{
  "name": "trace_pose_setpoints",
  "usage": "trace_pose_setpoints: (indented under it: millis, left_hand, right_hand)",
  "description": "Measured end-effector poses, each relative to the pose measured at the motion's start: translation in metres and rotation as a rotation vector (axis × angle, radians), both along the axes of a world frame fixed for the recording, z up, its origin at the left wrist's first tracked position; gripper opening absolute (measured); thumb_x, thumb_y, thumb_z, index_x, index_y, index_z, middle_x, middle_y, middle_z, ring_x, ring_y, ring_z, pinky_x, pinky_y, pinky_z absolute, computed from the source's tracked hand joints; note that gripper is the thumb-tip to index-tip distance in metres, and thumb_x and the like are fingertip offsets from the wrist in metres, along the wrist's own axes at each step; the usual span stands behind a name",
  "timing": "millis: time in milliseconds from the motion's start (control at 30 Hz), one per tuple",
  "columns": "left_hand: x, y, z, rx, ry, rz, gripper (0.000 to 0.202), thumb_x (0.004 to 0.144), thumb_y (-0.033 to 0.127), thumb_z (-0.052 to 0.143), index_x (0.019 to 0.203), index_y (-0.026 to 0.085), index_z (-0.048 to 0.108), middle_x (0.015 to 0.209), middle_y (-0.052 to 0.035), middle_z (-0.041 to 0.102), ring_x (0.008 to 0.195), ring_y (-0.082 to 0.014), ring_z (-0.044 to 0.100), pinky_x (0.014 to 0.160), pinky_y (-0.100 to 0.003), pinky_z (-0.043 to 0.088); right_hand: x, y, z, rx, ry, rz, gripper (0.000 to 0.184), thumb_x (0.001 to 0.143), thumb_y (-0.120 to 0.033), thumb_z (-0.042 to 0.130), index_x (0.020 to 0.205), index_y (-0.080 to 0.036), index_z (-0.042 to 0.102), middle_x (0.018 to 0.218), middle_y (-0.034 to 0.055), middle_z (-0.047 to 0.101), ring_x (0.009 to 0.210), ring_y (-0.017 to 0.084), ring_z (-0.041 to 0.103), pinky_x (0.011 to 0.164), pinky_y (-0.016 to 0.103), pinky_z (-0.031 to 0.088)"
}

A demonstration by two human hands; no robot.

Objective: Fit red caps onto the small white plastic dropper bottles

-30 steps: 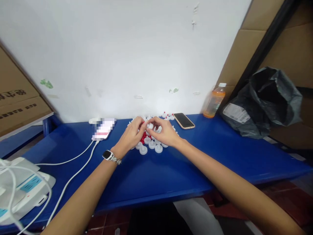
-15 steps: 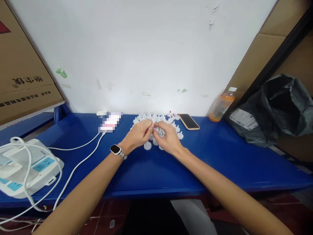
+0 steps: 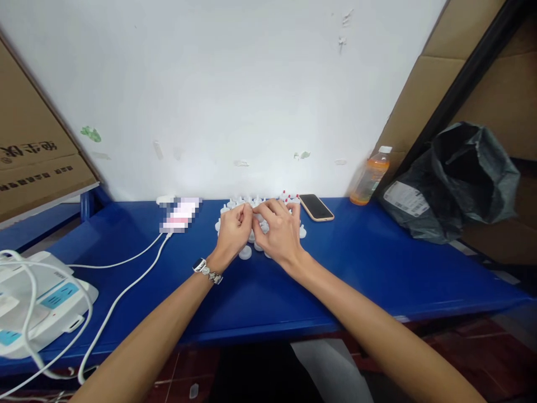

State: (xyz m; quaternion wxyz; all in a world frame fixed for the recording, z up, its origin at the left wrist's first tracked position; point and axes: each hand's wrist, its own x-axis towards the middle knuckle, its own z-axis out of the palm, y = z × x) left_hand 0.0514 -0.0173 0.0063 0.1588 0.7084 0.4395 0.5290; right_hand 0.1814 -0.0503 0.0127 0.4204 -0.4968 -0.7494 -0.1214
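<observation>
My left hand point(image 3: 235, 228) and my right hand point(image 3: 277, 228) meet at the fingertips above a cluster of small white nozzle caps point(image 3: 245, 252). Both hands are closed in a pinch, thumbs against forefingers. Whatever sits between the fingertips is too small and too covered to name. The caps have round bases and thin spouts; several stand on the blue table point(image 3: 260, 302) behind and under my hands. At the back right of the cluster, several caps with red tips point(image 3: 286, 198) stand together. My right hand hides part of the cluster.
A phone point(image 3: 316, 207) lies right of the caps, with an orange drink bottle point(image 3: 371, 176) and a dark plastic bag point(image 3: 440, 190) farther right. On the left are a white power strip point(image 3: 46, 302), white cables point(image 3: 126, 288) and a blurred-out device point(image 3: 181, 215).
The camera view has shifted slightly. My left hand has turned, its fingers curling more, and the fingers of my right hand have spread farther over the caps. The red bit near my fingertips no longer shows.
</observation>
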Motion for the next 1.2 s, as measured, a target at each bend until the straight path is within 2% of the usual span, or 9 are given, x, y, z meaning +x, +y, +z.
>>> trace_pose_setpoints:
  millis: [267,433,500,600,733,867,967,1100,1200]
  left_hand:
    - [0.006,-0.002,0.001,-0.065,-0.063,-0.021,0.043,0.096,0.04,0.041,0.059,0.019,0.036,0.054,0.0038,0.036,0.053,-0.0099,0.033,0.052,-0.026,0.026]
    - [-0.026,0.01,0.006,-0.091,-0.236,0.105,0.045,0.099,0.042,0.036,0.059,0.021,0.035,0.052,0.0031,0.039,0.051,-0.011,0.038,0.051,-0.026,0.031]
    - [-0.042,0.016,0.008,-0.056,-0.082,0.106,0.046,0.1,0.045,0.035,0.06,0.021,0.037,0.053,0.003,0.039,0.052,-0.0118,0.038,0.052,-0.027,0.031]
    - [-0.053,0.022,0.006,-0.008,0.26,-0.043,0.035,0.1,0.042,0.039,0.074,0.021,0.046,0.068,0.0008,0.051,0.064,-0.014,0.048,0.06,-0.028,0.038]
    - [-0.051,0.02,-0.001,0.022,0.509,-0.214,0.025,0.099,0.04,0.042,0.093,0.02,0.057,0.097,-0.0047,0.057,0.09,-0.0184,0.056,0.082,-0.034,0.046]
    - [-0.048,0.019,-0.004,-0.005,0.61,-0.224,0.028,0.099,0.041,0.044,0.106,0.023,0.063,0.108,-0.0062,0.057,0.099,-0.0218,0.057,0.093,-0.041,0.045]
    - [-0.044,0.024,0.001,0.01,0.589,-0.194,0.031,0.1,0.041,0.04,0.104,0.023,0.065,0.105,-0.0059,0.058,0.1,-0.0222,0.057,0.092,-0.041,0.045]
    - [-0.029,0.037,0.013,0.046,0.604,-0.184,0.032,0.101,0.038,0.038,0.094,0.022,0.065,0.1,-0.0057,0.059,0.097,-0.0221,0.056,0.086,-0.039,0.046]
    - [-0.017,0.045,0.015,0.073,0.644,-0.158,0.029,0.1,0.035,0.04,0.091,0.021,0.065,0.098,-0.0058,0.059,0.095,-0.0229,0.056,0.082,-0.039,0.046]
  right_hand:
    - [-0.002,0.001,0.0,0.072,-0.014,-0.045,0.013,0.092,-0.026,0.054,0.084,-0.024,0.064,0.093,0.0057,0.059,0.09,0.023,0.052,0.088,0.042,0.029]
    - [0.025,0.013,-0.005,0.041,0.13,-0.116,0.01,0.086,-0.02,0.058,0.078,-0.022,0.063,0.092,0.0047,0.055,0.092,0.023,0.052,0.09,0.042,0.033]
    - [0.033,0.02,-0.008,-0.007,0.284,-0.104,0.007,0.085,-0.025,0.061,0.08,-0.023,0.065,0.095,0.0047,0.054,0.096,0.023,0.053,0.092,0.041,0.037]
    - [0.035,0.028,-0.012,-0.086,0.453,-0.049,0.009,0.081,-0.032,0.067,0.081,-0.023,0.069,0.096,0.0054,0.051,0.099,0.024,0.052,0.092,0.038,0.042]
    - [0.034,0.034,-0.018,-0.177,0.446,0.034,0.01,0.08,-0.032,0.067,0.081,-0.022,0.069,0.081,0.0012,0.048,0.086,0.021,0.053,0.083,0.035,0.043]
    - [0.042,0.039,-0.019,-0.223,0.478,0.126,0.011,0.078,-0.03,0.067,0.079,-0.02,0.067,0.066,-0.0042,0.044,0.065,0.015,0.048,0.067,0.028,0.039]
    - [0.049,0.051,-0.014,-0.261,0.518,0.136,0.013,0.076,-0.031,0.068,0.079,-0.018,0.069,0.061,-0.0053,0.047,0.058,0.012,0.047,0.061,0.026,0.037]
    - [0.056,0.091,-0.005,-0.326,0.489,0.09,0.014,0.078,-0.03,0.065,0.078,-0.018,0.072,0.065,-0.0016,0.063,0.063,0.013,0.058,0.065,0.025,0.043]
    - [0.057,0.131,-0.002,-0.385,0.374,-0.016,0.015,0.079,-0.027,0.063,0.083,-0.019,0.075,0.073,0.0015,0.07,0.071,0.016,0.064,0.07,0.025,0.047]
